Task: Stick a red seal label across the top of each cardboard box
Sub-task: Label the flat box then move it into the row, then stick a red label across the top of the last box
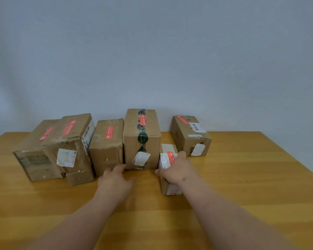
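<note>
The right hand [177, 169] lies on top of the small box [167, 170], with its fingers curled over the far end and the thumb reaching out to the left side, so it holds the box from above. A red label [170, 156] is stuck on the top of this box, and the fingertips sit right at it. The small box sits on the wooden table [242, 177], just to the right of the tall box [142, 139]. The left hand [116, 183] is held low over the table with its fingers loose and a bit spread, holding nothing; its fingertips come up close to the bottom left corner of the tall box, and I cannot tell if they touch it. The tall box has green tape down its middle and a red label [142, 120] on top. To its left stands a middle box [107, 147] with a red label [109, 132]. Further left are two boxes pushed tight together, one [76, 141] with a red label [69, 127] and the far-left one [34, 154] with a red label [46, 133]. To the right and further back, a box with handwriting [191, 136] sits apart, with a red label [182, 119] too.
</note>
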Tool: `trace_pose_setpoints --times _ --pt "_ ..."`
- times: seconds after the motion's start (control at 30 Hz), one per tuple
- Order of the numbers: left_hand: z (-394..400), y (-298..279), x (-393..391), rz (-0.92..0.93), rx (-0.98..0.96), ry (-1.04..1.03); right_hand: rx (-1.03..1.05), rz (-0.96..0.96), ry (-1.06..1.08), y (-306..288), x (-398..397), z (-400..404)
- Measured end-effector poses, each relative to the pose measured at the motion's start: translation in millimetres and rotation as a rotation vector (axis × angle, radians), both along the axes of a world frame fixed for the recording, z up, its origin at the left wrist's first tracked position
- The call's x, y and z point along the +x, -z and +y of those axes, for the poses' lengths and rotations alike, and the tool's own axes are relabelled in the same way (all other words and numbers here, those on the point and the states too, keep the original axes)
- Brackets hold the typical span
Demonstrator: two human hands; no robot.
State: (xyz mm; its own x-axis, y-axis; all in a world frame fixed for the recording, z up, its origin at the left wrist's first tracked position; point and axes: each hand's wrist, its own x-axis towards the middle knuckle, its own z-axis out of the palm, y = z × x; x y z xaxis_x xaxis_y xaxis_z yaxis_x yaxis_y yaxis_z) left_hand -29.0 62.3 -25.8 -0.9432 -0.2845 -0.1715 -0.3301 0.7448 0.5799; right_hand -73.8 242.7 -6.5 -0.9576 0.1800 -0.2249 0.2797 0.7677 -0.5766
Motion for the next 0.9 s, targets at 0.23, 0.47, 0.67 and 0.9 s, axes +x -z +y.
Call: trace_pose_setpoints --times 0.23,0.47,0.67,0.9 --pt "-19 -1 4 0.025 -0.069 -0.077 -0.015 0.006 -0.024 5 0 -20" --pt "-35 0 7 0.01 -0.027 -0.123 -0.011 -0.058 -0.104 3 -2 -36" --pt "-24 1 4 0.025 -0.063 -0.095 -0.043 -0.128 -0.226 -1 -3 -30" --pt "-5 5 -6 0.08 -0.127 0.017 0.236 0.234 -0.128 4 -11 -20"
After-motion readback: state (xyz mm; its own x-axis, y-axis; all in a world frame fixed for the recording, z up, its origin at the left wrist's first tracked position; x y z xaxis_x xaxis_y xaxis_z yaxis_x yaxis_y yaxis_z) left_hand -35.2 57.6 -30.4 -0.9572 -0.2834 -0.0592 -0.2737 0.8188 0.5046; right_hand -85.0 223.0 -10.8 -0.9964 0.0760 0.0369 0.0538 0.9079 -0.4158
